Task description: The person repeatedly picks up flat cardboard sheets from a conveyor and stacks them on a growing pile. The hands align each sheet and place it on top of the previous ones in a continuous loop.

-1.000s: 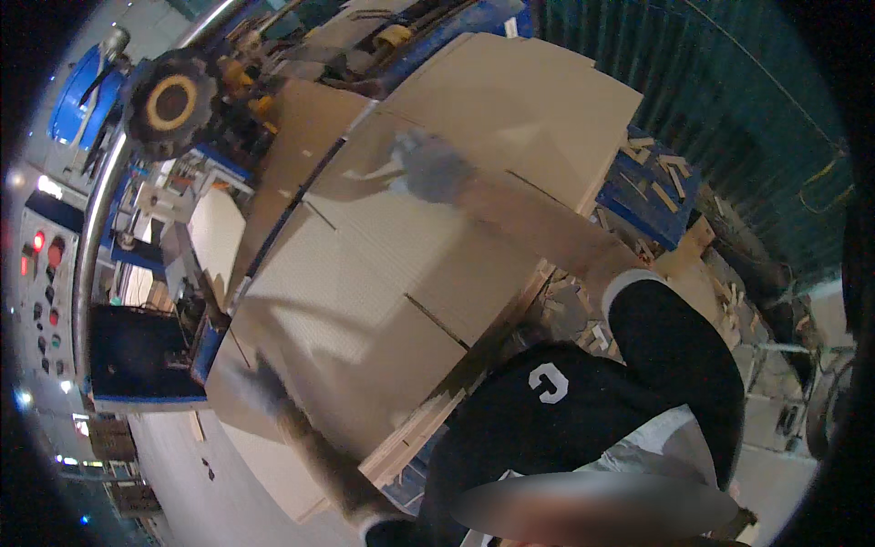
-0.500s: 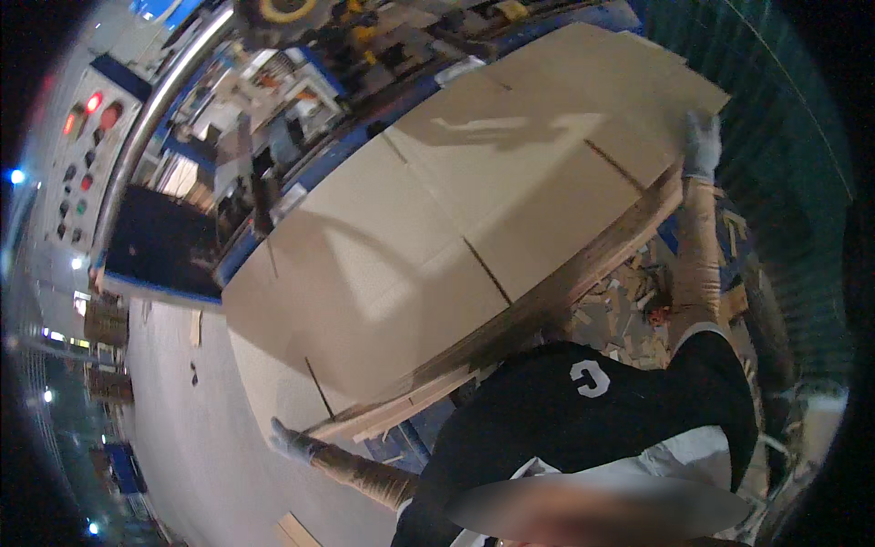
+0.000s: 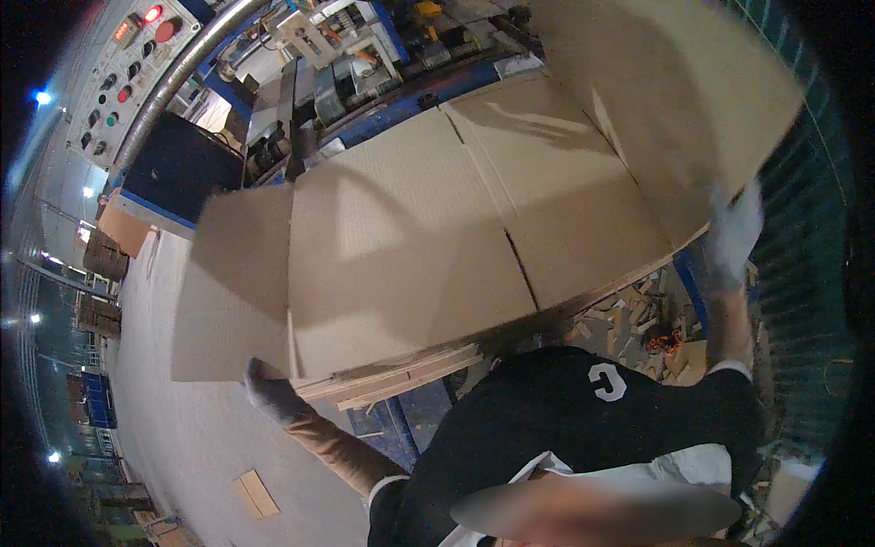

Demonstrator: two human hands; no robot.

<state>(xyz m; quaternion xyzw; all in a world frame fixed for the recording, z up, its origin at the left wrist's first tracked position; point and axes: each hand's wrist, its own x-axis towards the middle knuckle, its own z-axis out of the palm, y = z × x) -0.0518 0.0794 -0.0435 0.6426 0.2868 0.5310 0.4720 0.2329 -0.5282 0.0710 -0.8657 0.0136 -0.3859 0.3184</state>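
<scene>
At the cardboard [image 3: 401, 246], our half-curled left hand [image 3: 273, 396] holds one end; our right hand [image 3: 736, 230] touches the other, its grip too blurred to tell.

A blue worktop [image 3: 430, 412] carries the stack of cardboard sheets [image 3: 419, 255], while the grey floor [image 3: 196, 438] bears a small flat piece [image 3: 256, 494].

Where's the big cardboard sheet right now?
In the head view, the big cardboard sheet is in the middle, between the gloved left hand and the gloved right hand, with the machine just beyond its far edge.
</scene>
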